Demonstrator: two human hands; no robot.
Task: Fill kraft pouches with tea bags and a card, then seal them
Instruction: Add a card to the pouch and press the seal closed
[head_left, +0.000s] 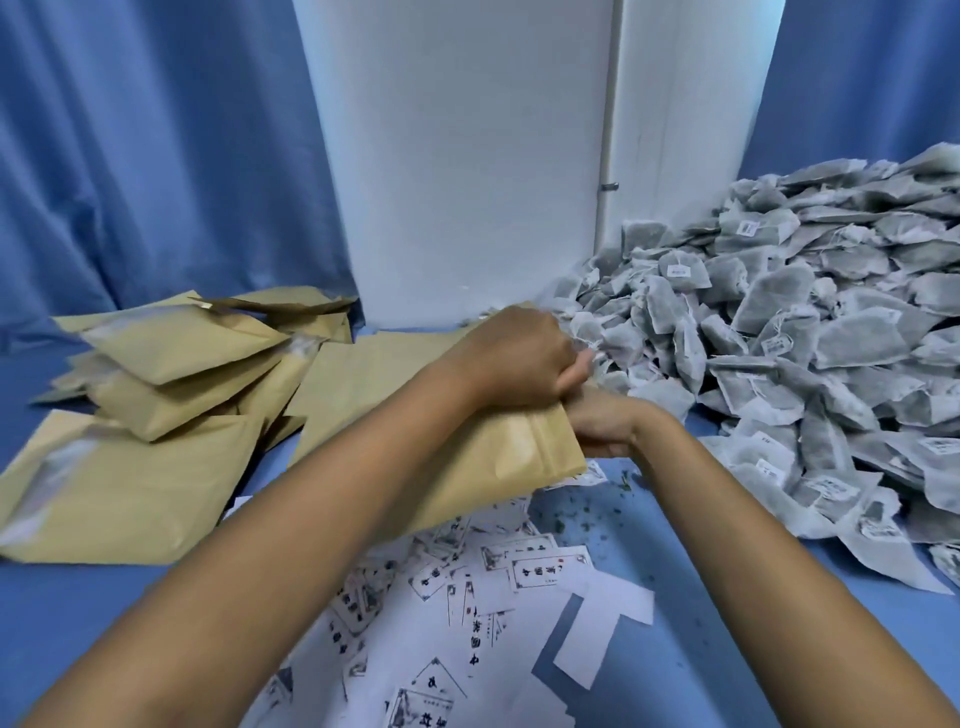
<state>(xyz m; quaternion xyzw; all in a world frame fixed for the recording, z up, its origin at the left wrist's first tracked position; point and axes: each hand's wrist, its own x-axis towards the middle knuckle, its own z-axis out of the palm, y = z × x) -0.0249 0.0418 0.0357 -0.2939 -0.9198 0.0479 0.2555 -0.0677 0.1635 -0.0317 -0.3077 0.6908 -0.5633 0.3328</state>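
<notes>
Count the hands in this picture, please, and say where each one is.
2. The left hand, fingers curled, is at the top of the middle pouch. The right hand grips the pouch's edge just below, partly hidden.

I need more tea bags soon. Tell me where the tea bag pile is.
In the head view the tea bag pile fills the right side of the blue table, against the white wall, just beyond the right hand.

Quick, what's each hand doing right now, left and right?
Left hand: fingers curled at the top of the kraft pouch, gripping it.
Right hand: grips the same pouch at its right edge, partly hidden under the left.
</notes>
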